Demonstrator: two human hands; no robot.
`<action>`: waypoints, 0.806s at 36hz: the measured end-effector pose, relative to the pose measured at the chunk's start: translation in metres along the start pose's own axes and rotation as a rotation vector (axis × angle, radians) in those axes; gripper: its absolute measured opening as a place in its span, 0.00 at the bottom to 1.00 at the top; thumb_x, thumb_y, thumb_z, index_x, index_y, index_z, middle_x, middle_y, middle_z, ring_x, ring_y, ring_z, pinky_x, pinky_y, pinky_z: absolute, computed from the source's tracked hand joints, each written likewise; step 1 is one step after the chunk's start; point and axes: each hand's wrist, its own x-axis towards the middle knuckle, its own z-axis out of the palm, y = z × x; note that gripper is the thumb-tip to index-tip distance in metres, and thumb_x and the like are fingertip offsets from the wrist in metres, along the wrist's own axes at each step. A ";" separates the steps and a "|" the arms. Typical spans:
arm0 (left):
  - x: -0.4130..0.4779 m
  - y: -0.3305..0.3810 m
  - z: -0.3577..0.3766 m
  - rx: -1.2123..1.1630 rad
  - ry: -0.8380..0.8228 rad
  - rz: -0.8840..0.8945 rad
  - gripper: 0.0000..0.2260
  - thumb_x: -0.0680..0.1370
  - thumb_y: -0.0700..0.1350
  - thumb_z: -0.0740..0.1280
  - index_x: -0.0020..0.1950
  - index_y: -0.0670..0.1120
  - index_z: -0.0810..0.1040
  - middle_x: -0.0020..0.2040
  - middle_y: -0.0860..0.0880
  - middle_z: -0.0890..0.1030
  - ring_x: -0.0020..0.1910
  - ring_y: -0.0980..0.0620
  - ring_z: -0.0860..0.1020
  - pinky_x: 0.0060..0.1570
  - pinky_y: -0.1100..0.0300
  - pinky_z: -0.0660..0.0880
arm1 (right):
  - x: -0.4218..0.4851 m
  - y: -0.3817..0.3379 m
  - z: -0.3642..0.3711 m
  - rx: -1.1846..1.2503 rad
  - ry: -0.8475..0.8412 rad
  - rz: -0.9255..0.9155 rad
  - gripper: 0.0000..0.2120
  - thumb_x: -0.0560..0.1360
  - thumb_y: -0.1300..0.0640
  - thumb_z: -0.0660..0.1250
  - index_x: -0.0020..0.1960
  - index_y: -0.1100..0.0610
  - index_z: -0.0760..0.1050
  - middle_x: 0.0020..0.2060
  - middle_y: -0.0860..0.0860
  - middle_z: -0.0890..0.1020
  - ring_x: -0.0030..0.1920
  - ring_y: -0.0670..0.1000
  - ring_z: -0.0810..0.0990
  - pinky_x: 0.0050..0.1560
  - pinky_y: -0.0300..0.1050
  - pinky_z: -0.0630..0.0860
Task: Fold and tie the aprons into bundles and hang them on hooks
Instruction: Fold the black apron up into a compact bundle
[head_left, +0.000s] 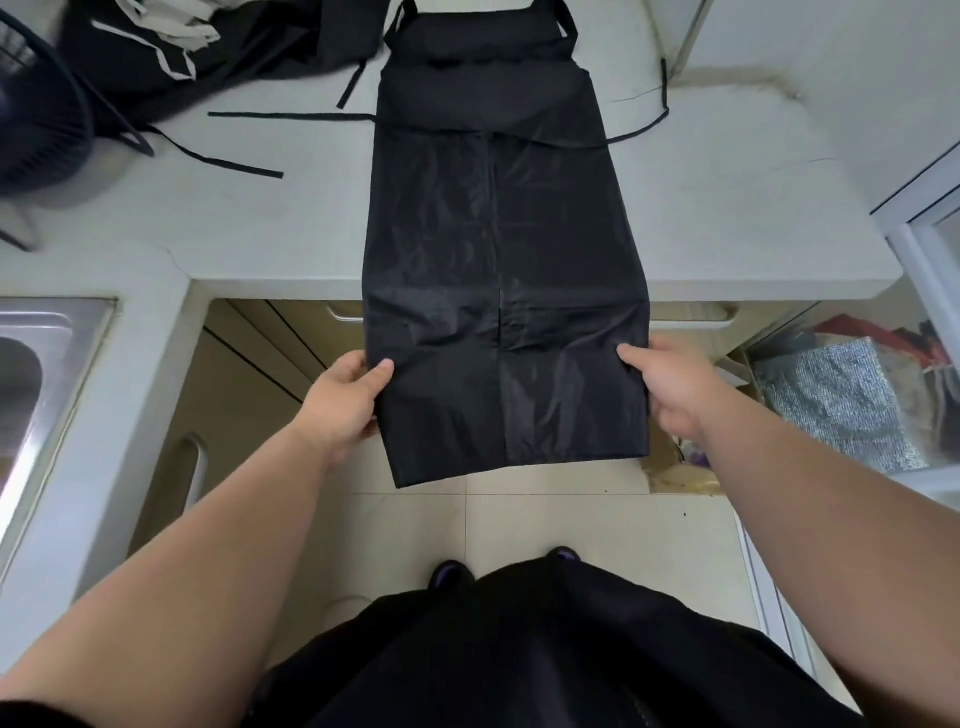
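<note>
A pale grey worktop (727, 218) is running round a corner, with a steel sink (31, 374) sitting at the left, beige cupboard doors (249, 374) below and a heap of dark aprons (208, 41) lying at the far left. A black apron (493, 234), folded into a long strip, is lying on the worktop with its lower end hanging over the front edge. The left hand (343, 400) is pinching that end's left edge and the right hand (670, 384) its right edge.

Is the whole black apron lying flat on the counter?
No: the lower end of the black apron hangs past the counter edge, pinched by the left hand and right hand.
</note>
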 end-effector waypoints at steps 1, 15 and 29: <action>-0.001 -0.002 0.000 -0.014 -0.035 -0.026 0.11 0.82 0.47 0.62 0.64 0.48 0.73 0.56 0.51 0.81 0.50 0.51 0.81 0.46 0.55 0.78 | -0.002 0.000 0.000 0.021 0.014 -0.016 0.11 0.80 0.61 0.61 0.62 0.57 0.72 0.56 0.56 0.80 0.48 0.53 0.82 0.45 0.48 0.79; -0.016 -0.005 -0.008 0.068 0.038 0.158 0.10 0.80 0.33 0.60 0.44 0.46 0.72 0.40 0.47 0.80 0.37 0.49 0.77 0.30 0.63 0.74 | -0.025 -0.003 0.001 -0.139 -0.007 -0.085 0.09 0.81 0.63 0.56 0.56 0.59 0.73 0.52 0.59 0.79 0.44 0.55 0.78 0.40 0.49 0.76; -0.016 0.009 -0.026 0.163 -0.110 0.121 0.16 0.77 0.26 0.59 0.45 0.43 0.83 0.49 0.41 0.83 0.49 0.42 0.81 0.56 0.51 0.77 | -0.035 -0.005 -0.008 -0.338 -0.037 -0.140 0.19 0.74 0.77 0.58 0.45 0.56 0.79 0.51 0.57 0.80 0.53 0.57 0.80 0.57 0.50 0.78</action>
